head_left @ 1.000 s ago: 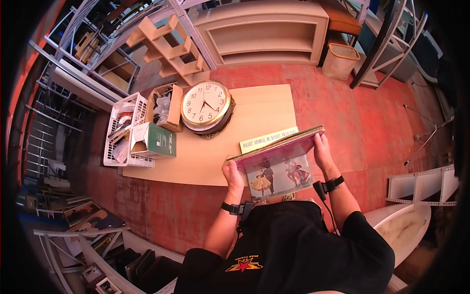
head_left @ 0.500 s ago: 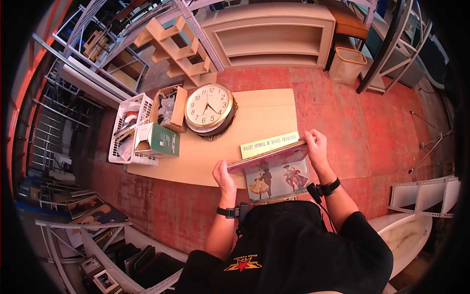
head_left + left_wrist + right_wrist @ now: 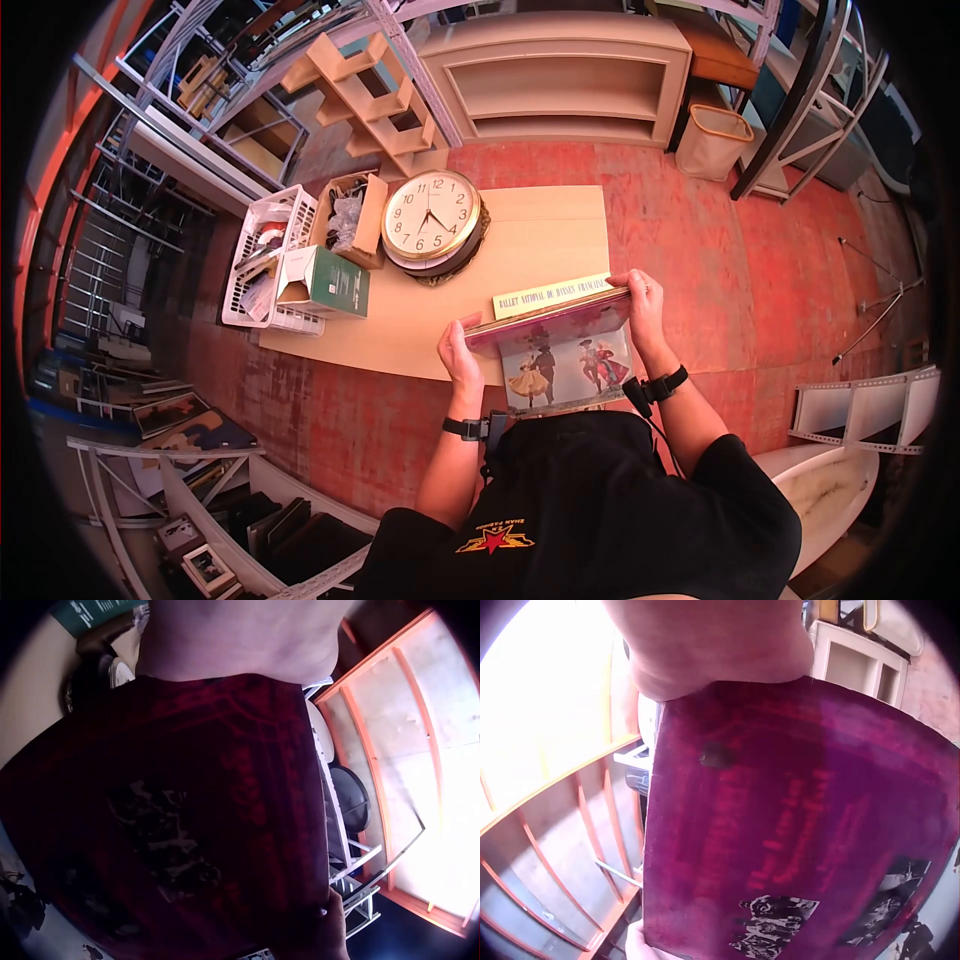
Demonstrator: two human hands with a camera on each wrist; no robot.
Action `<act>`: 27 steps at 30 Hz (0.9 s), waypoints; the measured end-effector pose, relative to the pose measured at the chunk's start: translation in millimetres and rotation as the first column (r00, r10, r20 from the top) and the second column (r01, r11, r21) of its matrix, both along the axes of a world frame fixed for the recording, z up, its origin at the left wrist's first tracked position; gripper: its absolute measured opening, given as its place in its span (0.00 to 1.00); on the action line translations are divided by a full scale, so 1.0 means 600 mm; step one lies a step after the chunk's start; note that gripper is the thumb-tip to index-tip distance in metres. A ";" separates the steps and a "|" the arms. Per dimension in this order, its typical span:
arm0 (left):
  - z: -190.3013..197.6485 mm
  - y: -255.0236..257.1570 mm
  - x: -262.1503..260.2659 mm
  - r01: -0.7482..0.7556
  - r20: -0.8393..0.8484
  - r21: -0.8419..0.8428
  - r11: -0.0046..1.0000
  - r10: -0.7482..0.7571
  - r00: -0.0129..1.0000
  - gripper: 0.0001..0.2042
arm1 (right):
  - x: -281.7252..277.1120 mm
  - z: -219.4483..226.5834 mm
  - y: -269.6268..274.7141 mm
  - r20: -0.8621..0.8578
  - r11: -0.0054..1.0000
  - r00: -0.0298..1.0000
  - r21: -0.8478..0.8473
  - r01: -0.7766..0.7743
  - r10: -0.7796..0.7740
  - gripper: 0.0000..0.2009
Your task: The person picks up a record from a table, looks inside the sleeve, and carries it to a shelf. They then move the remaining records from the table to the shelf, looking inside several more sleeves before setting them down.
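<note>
In the head view my left hand (image 3: pixel 461 357) and right hand (image 3: pixel 646 312) grip opposite ends of a stack of record sleeves (image 3: pixel 548 317), seen nearly edge-on. The near sleeve is purple-red with printed lettering and small black-and-white pictures (image 3: pixel 774 927). Below the stack shows a pale grey sleeve with a photo of dancers (image 3: pixel 568 369). A yellow strip titled "Ballet National de Danses Françaises" (image 3: pixel 545 295) shows beyond it. The wrist views show the purple sleeve filling the space between the hands, hiding most fingers.
A round gold-rimmed clock (image 3: pixel 432 217) sits on the tan tabletop (image 3: pixel 545 225). Left of it stand a cardboard box (image 3: pixel 368 225), a green-and-white box (image 3: pixel 338 283) and a white plastic basket (image 3: pixel 245 290). Beyond are a low cabinet (image 3: pixel 560 40) and a waste bin (image 3: pixel 713 145).
The sleeve stack's right end has shifted left and down, and the right hand's fingers have come over its top corner. The left hand stays at its end. The head view has turned slightly.
</note>
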State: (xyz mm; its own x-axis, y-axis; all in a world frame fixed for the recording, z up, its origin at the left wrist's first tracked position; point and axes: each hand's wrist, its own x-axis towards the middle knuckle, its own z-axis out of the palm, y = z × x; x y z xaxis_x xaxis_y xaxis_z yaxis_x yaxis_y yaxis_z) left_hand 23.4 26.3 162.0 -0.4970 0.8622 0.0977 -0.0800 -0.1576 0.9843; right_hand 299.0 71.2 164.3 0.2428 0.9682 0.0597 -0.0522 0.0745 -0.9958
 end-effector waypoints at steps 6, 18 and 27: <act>-0.017 0.000 -0.013 -0.038 0.020 -0.144 0.989 0.041 0.999 0.18 | 0.001 0.001 -0.001 0.049 0.999 0.999 0.039 0.006 -0.008 0.18; 0.014 0.000 0.007 -0.039 0.011 0.010 0.999 0.039 0.999 0.15 | 0.001 0.009 -0.032 -0.031 0.998 1.000 0.064 0.005 -0.003 0.20; 0.013 -0.007 -0.002 0.005 -0.035 -0.119 0.993 -0.010 0.999 0.16 | 0.008 0.017 -0.035 -0.021 0.999 0.999 -0.047 -0.025 0.024 0.19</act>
State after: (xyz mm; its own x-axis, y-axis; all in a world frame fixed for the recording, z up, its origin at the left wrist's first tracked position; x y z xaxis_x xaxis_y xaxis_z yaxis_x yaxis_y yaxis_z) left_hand 22.2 22.1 169.6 -0.4885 0.8725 0.0117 -0.0458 -0.0390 0.9982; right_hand 303.8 50.3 174.4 0.2192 0.9756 0.0089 -0.0735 0.0256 -0.9970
